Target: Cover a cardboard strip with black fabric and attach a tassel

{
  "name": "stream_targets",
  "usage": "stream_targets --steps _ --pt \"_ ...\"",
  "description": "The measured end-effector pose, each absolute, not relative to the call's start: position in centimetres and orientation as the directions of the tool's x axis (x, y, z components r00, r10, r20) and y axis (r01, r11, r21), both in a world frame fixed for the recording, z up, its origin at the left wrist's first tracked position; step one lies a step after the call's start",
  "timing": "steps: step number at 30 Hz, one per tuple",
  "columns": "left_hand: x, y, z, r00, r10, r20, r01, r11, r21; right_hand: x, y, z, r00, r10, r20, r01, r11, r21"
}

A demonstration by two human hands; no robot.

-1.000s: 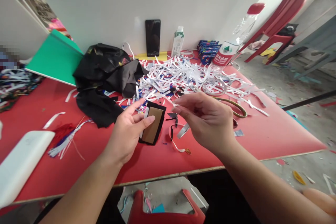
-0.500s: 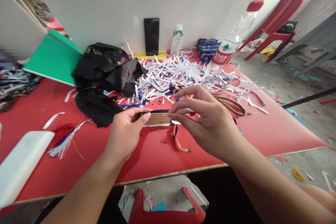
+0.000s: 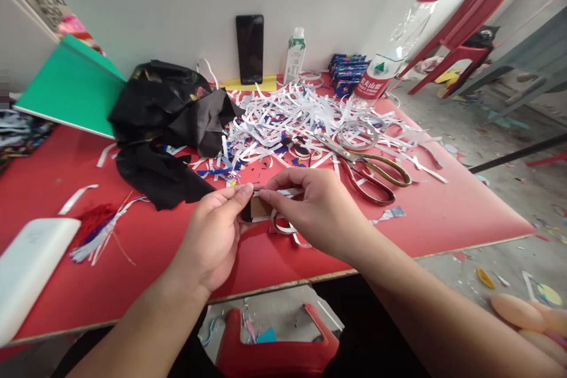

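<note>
The right hand (image 3: 316, 207) has slid toward nine o'clock, its fingertips now beside the left hand's (image 3: 219, 218), so the work seems concentrated at the small brown board's (image 3: 260, 208) twelve-o'clock edge. The board sits between them above the bench (image 3: 443, 212). Left grip: pinched on the board; right: nearly closed, apparently on the white strip (image 3: 287, 230).

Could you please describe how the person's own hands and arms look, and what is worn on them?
The left hand and right hand wear no gloves, and no ring or watch is visible. Both forearms are bare; no sleeve shows on them.
</note>
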State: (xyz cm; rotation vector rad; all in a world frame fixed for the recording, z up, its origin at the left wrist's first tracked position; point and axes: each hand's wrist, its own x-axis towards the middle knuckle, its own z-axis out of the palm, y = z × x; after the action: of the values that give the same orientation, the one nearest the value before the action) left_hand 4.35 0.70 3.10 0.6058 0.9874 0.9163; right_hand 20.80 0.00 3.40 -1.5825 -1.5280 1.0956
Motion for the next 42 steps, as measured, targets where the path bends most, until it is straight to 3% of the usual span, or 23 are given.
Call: stream_targets --steps 5,12,18,24,32,36,38,42 --pt "4.4 0.5 3.2 0.254 0.864 -0.435 -0.415 0.504 0.757 20.5 0.2 3.2 -0.003 0.996 -0.091 0.475 -0.079 -0.876" --pt "4.3 0.1 3.0 0.249 0.908 -0.337 -0.383 0.412 0.827 20.2 0.0 3.4 0.019 0.994 -0.106 0.412 -0.104 -0.905" --pt "3.8 0.1 2.5 0.226 0.943 -0.246 -0.142 0.281 0.949 20.5 0.0 3.2 0.000 0.992 -0.128 0.373 -0.119 -0.920" --pt "3.4 0.0 2.4 0.234 0.962 -0.143 -0.012 0.150 0.989 20.8 0.2 3.6 -0.045 0.986 -0.163 0.263 -0.146 -0.954" --pt "3.6 0.6 2.0 0.213 0.967 -0.141 -0.063 0.158 0.985 20.1 0.2 3.3 -0.037 0.984 -0.173 -0.019 -0.174 -0.985" --pt "3.3 0.9 1.1 0.214 0.961 -0.176 -0.008 0.182 0.983 20.8 0.5 3.5 0.167 0.986 -0.018 0.130 -0.040 -0.991" --pt "3.1 1.1 0.7 0.227 0.956 -0.185 0.016 0.186 0.982 21.3 0.5 3.8 0.169 0.984 0.052 0.233 0.011 -0.972" --pt "3.0 1.1 0.5 0.254 0.950 -0.185 -0.012 0.194 0.981 21.3 0.4 4.0 0.057 0.996 -0.074 0.239 -0.085 -0.967"
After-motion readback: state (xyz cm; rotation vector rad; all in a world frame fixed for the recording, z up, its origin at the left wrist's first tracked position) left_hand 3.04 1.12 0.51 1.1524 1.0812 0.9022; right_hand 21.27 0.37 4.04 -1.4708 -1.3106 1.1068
